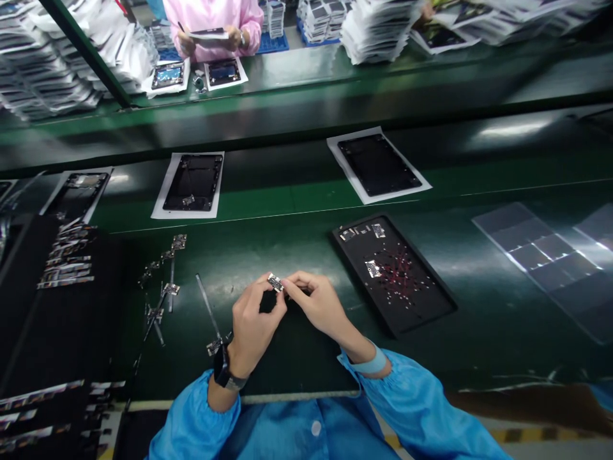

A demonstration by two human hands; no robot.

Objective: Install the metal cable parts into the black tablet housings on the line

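Observation:
Between my two hands, above the green bench, a small circuit board (pixel 275 282) is held up. My left hand (pixel 253 319) pinches it from the left with thumb and fingertips. From the other side, the thumb and forefinger of my right hand (pixel 318 303) close on its right end. Left of my hands lie several more small boards with flat cables (pixel 170 289), and one (pixel 214 347) is partly behind my left wrist. To the right sits a black tray (pixel 407 319) holding a tangle of thin red-wired parts (pixel 400 271) and a few small boards (pixel 378 230).
Black device housings (pixel 194 182) (pixel 378 163) rest on white sheets along the bench's far strip. Rows of flat cables (pixel 67 259) cover a black surface at left. Clear plastic sheets (pixel 550 255) lie at right. Across the line, a person in pink (pixel 215 16) handles a flat panel near paper stacks (pixel 378 29).

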